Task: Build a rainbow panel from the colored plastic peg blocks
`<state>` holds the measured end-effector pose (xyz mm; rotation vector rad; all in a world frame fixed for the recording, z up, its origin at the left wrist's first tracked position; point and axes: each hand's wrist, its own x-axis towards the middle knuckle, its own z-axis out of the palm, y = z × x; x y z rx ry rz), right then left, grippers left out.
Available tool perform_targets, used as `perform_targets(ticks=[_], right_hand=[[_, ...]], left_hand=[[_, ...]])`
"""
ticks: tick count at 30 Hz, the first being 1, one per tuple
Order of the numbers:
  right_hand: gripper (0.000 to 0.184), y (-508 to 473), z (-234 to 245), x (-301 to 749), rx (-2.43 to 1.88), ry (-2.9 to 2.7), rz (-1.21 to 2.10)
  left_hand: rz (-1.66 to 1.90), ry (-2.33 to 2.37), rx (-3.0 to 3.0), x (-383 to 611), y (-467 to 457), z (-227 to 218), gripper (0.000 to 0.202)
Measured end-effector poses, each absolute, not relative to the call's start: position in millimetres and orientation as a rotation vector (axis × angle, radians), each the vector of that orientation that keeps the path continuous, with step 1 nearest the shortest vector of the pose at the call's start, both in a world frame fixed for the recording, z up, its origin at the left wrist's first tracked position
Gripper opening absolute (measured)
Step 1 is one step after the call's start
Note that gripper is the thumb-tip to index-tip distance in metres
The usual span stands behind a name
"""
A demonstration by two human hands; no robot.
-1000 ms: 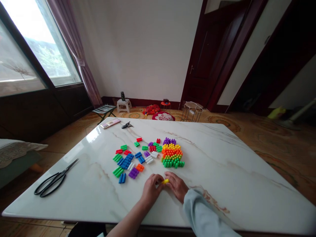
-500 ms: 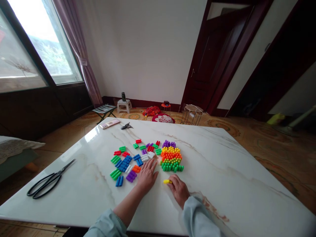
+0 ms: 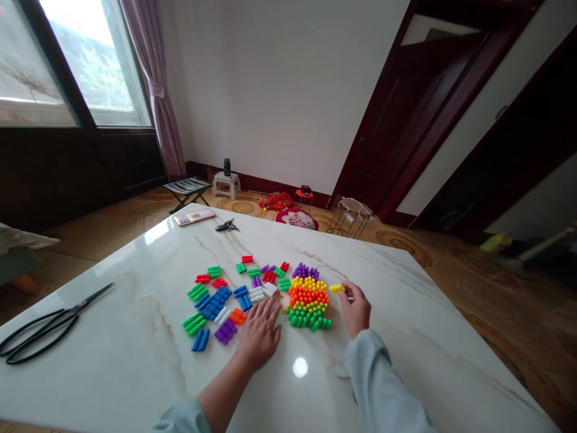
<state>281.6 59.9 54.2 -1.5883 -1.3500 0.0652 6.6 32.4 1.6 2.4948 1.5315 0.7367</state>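
My left hand [image 3: 259, 335] lies flat on the table with its fingers stretched out, its fingertips close to some white plastic pieces [image 3: 257, 294]. Between the thumb and fingers of my right hand [image 3: 356, 308] is a yellow plastic peg-like block [image 3: 335, 288]. It is just right of a block of upright rounded pegs in bands of purple [image 3: 306, 271], yellow, orange [image 3: 309, 296] and green [image 3: 310, 320]. Loose pieces lie left of my left hand, among them blue ones [image 3: 216, 303], a purple group [image 3: 226, 331], an orange one [image 3: 237, 316] and green ones [image 3: 195, 324].
Black-handled scissors [image 3: 58, 325] lie on the marble-patterned table [image 3: 135, 337] at the left. A phone [image 3: 195, 217] and a bunch of keys [image 3: 227, 225] are near its far edge. Beyond stand a folding stool [image 3: 187, 187], a white stool [image 3: 226, 185] and a wire-legged stool [image 3: 350, 216].
My right hand has moved away from me and to the right with the yellow block, from in front of the peg bands to beside them. My left hand stays flat. The camera view has shifted slightly.
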Motion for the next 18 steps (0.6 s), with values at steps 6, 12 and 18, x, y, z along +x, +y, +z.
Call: perform_targets(ticks=[6, 12, 18], right_hand=[[0.016, 131, 62, 293, -1.826, -1.661, 0.151], [0.017, 148, 56, 286, -1.911, -1.811, 0.154], [0.016, 145, 56, 280, -1.996, -1.859, 0.174]], left_hand=[[0.736, 1.534, 2.466, 7, 32, 3, 0.050], [0.717, 1.543, 2.460, 7, 32, 0, 0.051], [0.710, 1.542, 2.443, 7, 32, 0, 0.052]])
